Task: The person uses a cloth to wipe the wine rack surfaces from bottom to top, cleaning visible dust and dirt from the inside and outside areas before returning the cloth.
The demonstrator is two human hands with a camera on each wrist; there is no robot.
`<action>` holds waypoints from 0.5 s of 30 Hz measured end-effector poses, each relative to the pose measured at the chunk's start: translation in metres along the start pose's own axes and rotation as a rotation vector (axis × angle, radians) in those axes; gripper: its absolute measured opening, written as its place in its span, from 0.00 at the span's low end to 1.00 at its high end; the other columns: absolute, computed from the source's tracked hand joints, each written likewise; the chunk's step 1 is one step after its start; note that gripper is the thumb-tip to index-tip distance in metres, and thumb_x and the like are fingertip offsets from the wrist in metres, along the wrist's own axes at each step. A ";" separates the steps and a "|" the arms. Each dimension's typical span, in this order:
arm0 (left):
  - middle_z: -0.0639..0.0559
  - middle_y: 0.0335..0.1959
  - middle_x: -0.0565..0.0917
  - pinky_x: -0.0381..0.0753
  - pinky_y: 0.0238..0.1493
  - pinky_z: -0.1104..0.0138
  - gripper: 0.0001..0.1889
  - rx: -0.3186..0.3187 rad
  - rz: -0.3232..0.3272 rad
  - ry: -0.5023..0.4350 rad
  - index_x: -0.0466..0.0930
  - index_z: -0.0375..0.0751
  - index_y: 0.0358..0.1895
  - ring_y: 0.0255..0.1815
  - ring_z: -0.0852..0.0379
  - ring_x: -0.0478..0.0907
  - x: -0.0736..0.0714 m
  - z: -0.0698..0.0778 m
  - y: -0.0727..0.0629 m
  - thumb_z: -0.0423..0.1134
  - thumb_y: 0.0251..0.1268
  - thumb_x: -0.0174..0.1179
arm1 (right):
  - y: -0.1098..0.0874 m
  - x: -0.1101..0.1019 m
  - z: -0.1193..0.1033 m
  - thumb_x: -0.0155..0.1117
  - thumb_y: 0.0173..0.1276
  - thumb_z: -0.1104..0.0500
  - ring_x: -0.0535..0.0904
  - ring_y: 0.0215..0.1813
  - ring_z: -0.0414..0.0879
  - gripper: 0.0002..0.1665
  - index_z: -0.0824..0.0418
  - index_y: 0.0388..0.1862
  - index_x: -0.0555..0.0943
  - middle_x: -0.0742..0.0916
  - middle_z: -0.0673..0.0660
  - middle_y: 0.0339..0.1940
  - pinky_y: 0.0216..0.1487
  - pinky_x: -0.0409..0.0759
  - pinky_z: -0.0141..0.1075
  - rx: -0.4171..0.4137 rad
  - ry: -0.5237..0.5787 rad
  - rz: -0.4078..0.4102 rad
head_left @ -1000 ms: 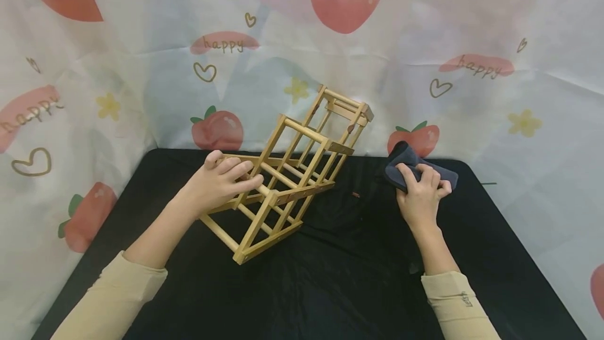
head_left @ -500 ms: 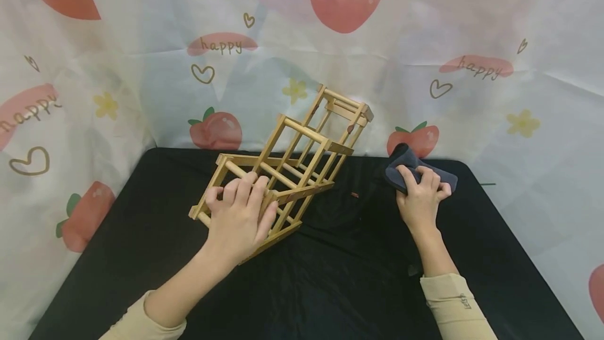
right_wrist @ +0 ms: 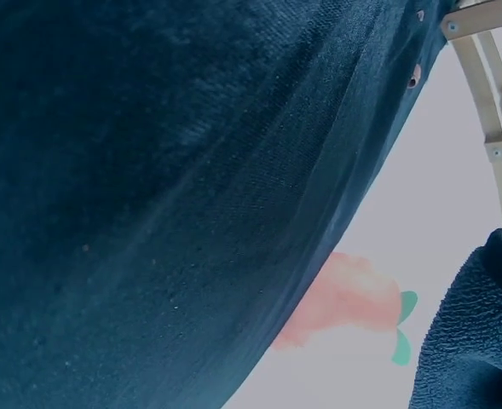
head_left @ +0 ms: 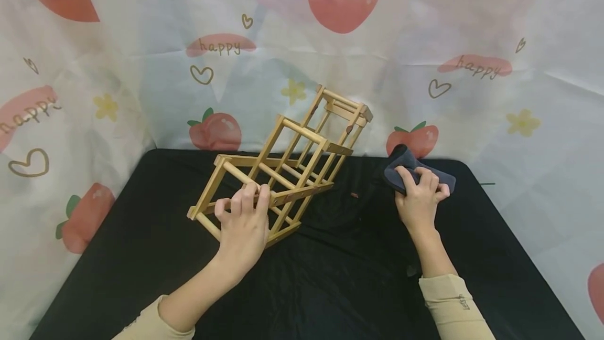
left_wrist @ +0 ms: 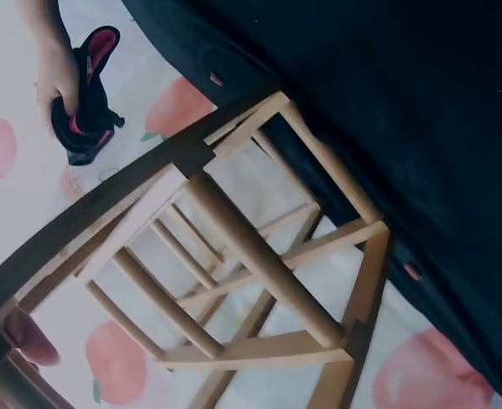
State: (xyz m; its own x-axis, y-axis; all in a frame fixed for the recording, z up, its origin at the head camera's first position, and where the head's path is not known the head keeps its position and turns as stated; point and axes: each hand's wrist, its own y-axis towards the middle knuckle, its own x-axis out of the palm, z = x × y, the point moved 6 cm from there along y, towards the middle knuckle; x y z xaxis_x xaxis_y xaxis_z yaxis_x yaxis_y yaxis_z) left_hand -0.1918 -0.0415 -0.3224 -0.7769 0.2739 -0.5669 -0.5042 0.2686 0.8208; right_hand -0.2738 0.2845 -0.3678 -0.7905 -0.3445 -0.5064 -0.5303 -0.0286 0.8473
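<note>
Head camera shows "happy" backdrop (head_left: 302, 56) behind wooden rack (head_left: 277, 176).

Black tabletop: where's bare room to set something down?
Bare: front middle of the tabletop, between the forearms; and the left side, between wooden rack and left edge. Crowded: around the rack, gripped by the left hand, and back right, where the right hand holds dark cloth.

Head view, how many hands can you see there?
2: the left hand grips the near end of the wooden rack, and the right hand, farther right, holds the dark blue cloth.
</note>
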 end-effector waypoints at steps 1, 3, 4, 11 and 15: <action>0.41 0.44 0.63 0.51 0.40 0.49 0.20 0.009 -0.009 -0.020 0.65 0.36 0.48 0.41 0.46 0.59 0.000 -0.003 0.000 0.26 0.48 0.54 | 0.000 0.000 0.000 0.56 0.62 0.60 0.64 0.46 0.66 0.13 0.56 0.47 0.76 0.72 0.72 0.42 0.43 0.45 0.61 0.001 0.001 0.000; 0.41 0.44 0.62 0.51 0.40 0.49 0.20 0.033 -0.017 -0.060 0.65 0.36 0.49 0.41 0.45 0.58 0.002 -0.009 0.001 0.27 0.48 0.53 | 0.000 0.000 0.000 0.56 0.62 0.60 0.64 0.45 0.66 0.13 0.56 0.47 0.76 0.72 0.72 0.42 0.43 0.45 0.61 0.002 0.002 0.002; 0.41 0.45 0.63 0.51 0.40 0.49 0.20 0.050 -0.016 -0.061 0.65 0.37 0.49 0.41 0.45 0.58 0.003 -0.014 0.001 0.27 0.48 0.52 | 0.000 0.000 0.000 0.56 0.62 0.59 0.64 0.45 0.66 0.13 0.56 0.47 0.76 0.72 0.72 0.42 0.43 0.45 0.61 0.003 0.003 0.002; 0.40 0.46 0.64 0.50 0.40 0.50 0.14 0.205 0.036 -0.089 0.66 0.37 0.50 0.39 0.45 0.57 0.016 -0.050 0.008 0.32 0.60 0.44 | 0.000 -0.002 0.001 0.56 0.62 0.59 0.63 0.45 0.66 0.13 0.57 0.47 0.76 0.72 0.72 0.43 0.43 0.42 0.60 0.016 0.016 -0.015; 0.40 0.46 0.64 0.49 0.40 0.50 0.14 0.265 0.061 -0.134 0.67 0.36 0.50 0.39 0.45 0.57 0.022 -0.067 0.012 0.35 0.67 0.37 | -0.001 -0.005 0.001 0.56 0.62 0.59 0.63 0.45 0.66 0.13 0.58 0.46 0.76 0.72 0.72 0.43 0.44 0.42 0.60 0.025 0.019 -0.014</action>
State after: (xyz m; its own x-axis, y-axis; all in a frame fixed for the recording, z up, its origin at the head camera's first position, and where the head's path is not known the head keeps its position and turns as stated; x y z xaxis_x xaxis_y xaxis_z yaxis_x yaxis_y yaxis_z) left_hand -0.2405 -0.0943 -0.3198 -0.7370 0.4121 -0.5357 -0.3280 0.4750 0.8166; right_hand -0.2703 0.2872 -0.3662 -0.7772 -0.3621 -0.5146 -0.5488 -0.0098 0.8359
